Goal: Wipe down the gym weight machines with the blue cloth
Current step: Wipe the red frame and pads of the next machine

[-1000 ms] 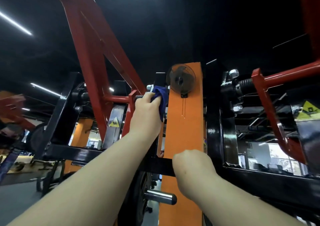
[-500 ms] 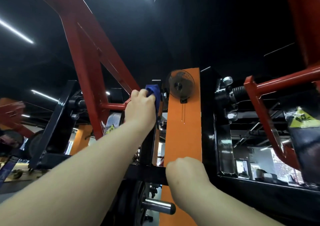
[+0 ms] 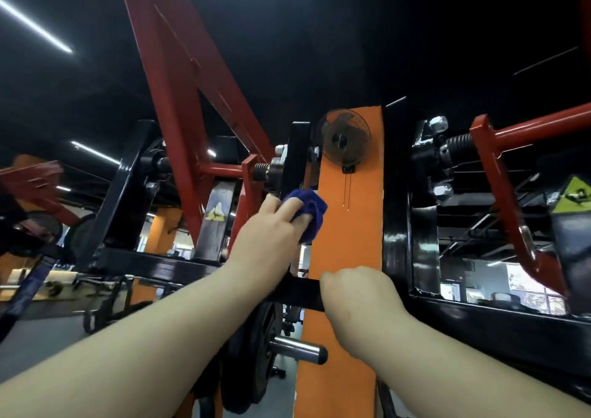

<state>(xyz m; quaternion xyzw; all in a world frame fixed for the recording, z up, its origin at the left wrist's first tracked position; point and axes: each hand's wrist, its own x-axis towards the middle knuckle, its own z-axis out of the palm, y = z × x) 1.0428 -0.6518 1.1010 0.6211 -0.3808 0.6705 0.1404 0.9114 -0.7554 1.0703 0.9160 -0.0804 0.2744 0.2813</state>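
Observation:
My left hand (image 3: pixel 271 229) holds the bunched blue cloth (image 3: pixel 308 213) against the black upright post (image 3: pixel 295 161) of the weight machine, just below its bolted pivot with the spring. My right hand (image 3: pixel 355 293) is curled round the black horizontal bar (image 3: pixel 297 293) of the frame, in front of the orange pillar (image 3: pixel 348 241). Red arms (image 3: pixel 179 75) of the machine rise up and to the left above the cloth.
A black wall fan (image 3: pixel 343 139) hangs on the orange pillar. A chrome weight peg (image 3: pixel 300 349) and a black weight plate (image 3: pixel 256 347) sit below my hands. Another black frame (image 3: pixel 425 225) with a red handle (image 3: pixel 511 206) stands to the right. More gym equipment is at far left.
My left hand has slid the blue cloth down the black post from its top near the pivot. My right hand has stayed gripping the bar.

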